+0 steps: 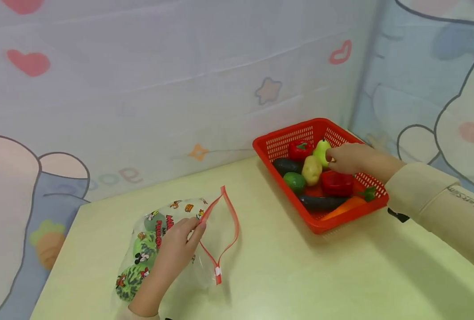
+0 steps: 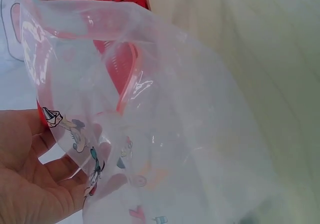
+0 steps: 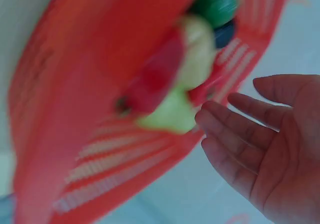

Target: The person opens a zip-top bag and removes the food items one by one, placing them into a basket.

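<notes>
My left hand (image 1: 177,244) pinches the red-trimmed edge of a clear zip bag (image 1: 198,273) printed with cartoon figures. The bag lies on the table with its mouth spread apart, and green round vegetables (image 1: 146,246) show inside. In the left wrist view the bag's clear film (image 2: 200,129) fills the middle, with fingers partly behind it. My right hand (image 1: 347,158) is over the red basket (image 1: 279,178), close to a green pear (image 1: 322,151). The right wrist view shows that hand's fingers (image 3: 235,126) loosely extended, with nothing held, near the pear (image 3: 170,114).
In the basket are red peppers (image 1: 337,183), a potato (image 1: 311,170), a green lime-like fruit (image 1: 294,182), a dark oval item (image 1: 287,166), an eggplant (image 1: 321,203) and a carrot (image 1: 346,206). A printed cloth (image 1: 161,102) hangs behind the pale table (image 1: 269,275).
</notes>
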`<state>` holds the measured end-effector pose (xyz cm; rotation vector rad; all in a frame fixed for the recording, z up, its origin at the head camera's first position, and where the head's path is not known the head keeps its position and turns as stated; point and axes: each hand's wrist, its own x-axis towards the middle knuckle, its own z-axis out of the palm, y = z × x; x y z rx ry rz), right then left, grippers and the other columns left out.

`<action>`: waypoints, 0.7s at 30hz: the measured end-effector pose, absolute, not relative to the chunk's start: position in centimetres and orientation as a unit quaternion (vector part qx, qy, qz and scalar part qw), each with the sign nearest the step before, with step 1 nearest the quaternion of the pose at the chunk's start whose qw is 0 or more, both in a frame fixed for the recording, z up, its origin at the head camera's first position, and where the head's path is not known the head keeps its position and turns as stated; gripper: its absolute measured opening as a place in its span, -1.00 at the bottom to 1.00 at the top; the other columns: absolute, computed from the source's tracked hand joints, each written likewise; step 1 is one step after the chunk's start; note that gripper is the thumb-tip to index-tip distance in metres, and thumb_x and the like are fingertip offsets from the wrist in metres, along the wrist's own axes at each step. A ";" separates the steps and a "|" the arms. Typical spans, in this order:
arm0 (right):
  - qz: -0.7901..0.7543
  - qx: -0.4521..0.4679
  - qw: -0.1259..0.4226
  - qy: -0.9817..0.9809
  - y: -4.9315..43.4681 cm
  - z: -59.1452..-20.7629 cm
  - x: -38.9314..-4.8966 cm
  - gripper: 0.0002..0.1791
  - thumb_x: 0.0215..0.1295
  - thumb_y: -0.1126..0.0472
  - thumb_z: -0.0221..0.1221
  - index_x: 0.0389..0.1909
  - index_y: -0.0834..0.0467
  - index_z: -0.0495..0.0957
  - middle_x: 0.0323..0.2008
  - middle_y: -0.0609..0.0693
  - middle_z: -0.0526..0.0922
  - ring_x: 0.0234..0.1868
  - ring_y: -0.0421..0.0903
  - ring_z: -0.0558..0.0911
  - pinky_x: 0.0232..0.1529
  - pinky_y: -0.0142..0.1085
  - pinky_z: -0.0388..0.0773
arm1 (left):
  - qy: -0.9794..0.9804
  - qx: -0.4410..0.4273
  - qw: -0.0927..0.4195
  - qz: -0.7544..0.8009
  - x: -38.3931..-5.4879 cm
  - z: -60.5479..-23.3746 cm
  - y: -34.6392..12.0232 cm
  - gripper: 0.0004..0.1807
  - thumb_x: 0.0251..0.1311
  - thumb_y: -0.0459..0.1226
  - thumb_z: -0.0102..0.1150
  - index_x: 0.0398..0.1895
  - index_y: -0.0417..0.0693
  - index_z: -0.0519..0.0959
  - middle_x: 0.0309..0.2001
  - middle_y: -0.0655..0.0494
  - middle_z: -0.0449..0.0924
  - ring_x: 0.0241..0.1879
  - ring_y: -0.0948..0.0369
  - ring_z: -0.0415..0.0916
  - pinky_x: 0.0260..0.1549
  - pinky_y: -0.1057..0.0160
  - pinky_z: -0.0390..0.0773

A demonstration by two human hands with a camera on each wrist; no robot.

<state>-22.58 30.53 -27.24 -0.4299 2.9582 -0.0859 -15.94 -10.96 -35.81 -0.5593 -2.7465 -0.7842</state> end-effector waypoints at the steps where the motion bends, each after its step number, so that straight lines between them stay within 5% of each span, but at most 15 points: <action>1: -0.038 -0.153 0.075 0.985 29.8 -27.0 -22.3 -0.68 0.28 0.17 -0.01 -0.05 0.26 0.48 -0.23 0.14 0.63 -0.29 -0.01 0.56 -0.13 -0.04 0.48 | -0.937 -0.192 0.114 -0.270 -16.0 -35.8 -10.8 -0.75 0.29 -0.17 0.01 -0.56 0.04 0.37 -0.51 0.19 0.36 -0.50 0.26 0.23 -0.48 0.32 0.23; 10: -0.101 -0.245 0.075 0.961 22.3 -26.1 -20.9 -0.72 0.32 0.13 0.01 -0.03 0.15 0.49 -0.45 -0.06 0.55 -0.53 -0.19 0.41 -0.40 -0.36 0.39 | -0.933 -0.198 0.115 -0.279 -16.2 -35.4 -10.3 -0.73 0.32 -0.12 -0.05 -0.54 0.02 0.40 -0.47 0.15 0.41 -0.47 0.27 0.25 -0.47 0.31 0.26; 17: -0.093 -0.337 0.095 0.932 15.9 -28.0 -18.9 -0.73 0.33 0.11 0.02 -0.01 0.07 0.51 -0.14 -0.05 0.64 -0.16 -0.13 0.59 -0.07 -0.25 0.52 | -0.931 -0.195 0.120 -0.283 -15.8 -35.4 -10.0 -0.73 0.32 -0.14 -0.03 -0.55 0.03 0.40 -0.44 0.15 0.43 -0.45 0.27 0.26 -0.47 0.31 0.26; 21: -0.073 -0.384 0.095 0.915 12.5 -30.6 -18.7 -0.73 0.34 0.15 0.00 -0.01 0.08 0.51 -0.13 -0.07 0.63 -0.13 -0.14 0.59 -0.02 -0.26 0.48 | -0.929 -0.201 0.128 -0.283 -15.7 -35.3 -9.6 -0.77 0.31 -0.15 -0.01 -0.52 0.04 0.43 -0.39 0.13 0.48 -0.43 0.27 0.29 -0.46 0.31 0.29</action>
